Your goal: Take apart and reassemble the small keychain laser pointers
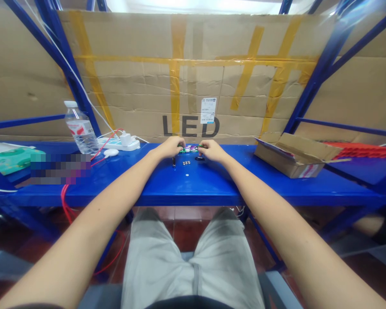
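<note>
My left hand [173,147] and my right hand [211,150] are over the back half of the blue table, fingers curled inward. Between them is a small shiny purple-and-green metallic piece [190,149], its exact kind too small to make out. The fingertips of both hands close on its two ends, partly hiding it. Just in front lie a few small round silver pieces [186,163] in a row. A small black piece [199,159] rests below my right hand, and a short dark piece [173,162] below my left. Nearer me is a tiny pale dot [187,175] on the tabletop.
A water bottle [81,131] and a white power strip [130,145] with cables stand at the left. An open cardboard box [291,156] and red sheets [363,150] are at the right. A large taped carton [141,94] walls off the table's [212,186] back edge.
</note>
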Motion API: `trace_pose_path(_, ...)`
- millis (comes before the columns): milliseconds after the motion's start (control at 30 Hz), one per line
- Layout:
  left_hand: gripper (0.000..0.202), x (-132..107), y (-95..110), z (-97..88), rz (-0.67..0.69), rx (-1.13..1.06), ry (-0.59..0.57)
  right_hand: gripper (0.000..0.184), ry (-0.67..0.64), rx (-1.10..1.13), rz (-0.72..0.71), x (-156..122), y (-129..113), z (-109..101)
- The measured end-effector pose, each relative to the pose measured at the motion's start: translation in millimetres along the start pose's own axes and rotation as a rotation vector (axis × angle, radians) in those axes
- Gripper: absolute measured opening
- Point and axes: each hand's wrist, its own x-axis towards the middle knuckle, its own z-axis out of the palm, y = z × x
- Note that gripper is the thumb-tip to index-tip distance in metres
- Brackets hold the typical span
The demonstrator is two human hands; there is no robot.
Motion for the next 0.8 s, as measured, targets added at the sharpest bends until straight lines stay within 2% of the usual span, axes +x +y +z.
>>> trace_pose_path(100,0.021,1.2,-8.4,-4.2,-0.083,0.031,0.057,0.017,-0.008,-0.018,0.013,-1.3,-2.4,-1.4)
trace_pose_path(200,0.02,1.4,-14.8,-10.9,-0.24,0.109,0.078,0.017,-0.01,-0.02,0.023,-2.2,-4.2,-2.0)
trace_pose_path(267,0.016,-0.1,-17.5,-16.8,-0.372,0.184,0.004,0.018,-0.017,-0.021,0.027,-2.4,-4.5,-2.2)
trace_pose_path(367,0.007,-5.1,-19.1,-25.5,-0.546,0.243,-0.243,0.018,-0.029,-0.025,0.028,-2.4,-3.0,-2.0)
trace_pose_path(433,0.009,-9.0,-18.4,-29.6,-0.611,0.208,-0.387,0.017,-0.033,-0.03,0.025,-1.9,-1.2,-1.8)
trace_pose_path(500,0.011,-12.0,-16.5,-31.4,-0.634,0.138,-0.475,0.016,-0.035,-0.039,0.019,-1.3,0.7,-1.6)
trace_pose_path(600,0.012,-13.9,-12.4,-30.6,-0.647,0.006,-0.531,0.018,-0.039,-0.053,0.011,-0.5,2.2,-1.7)
trace_pose_path(800,0.008,-14.1,-5.7,-26.3,-0.686,-0.19,-0.52,0.019,-0.046,-0.05,0.018,-1.3,0.3,-2.8)
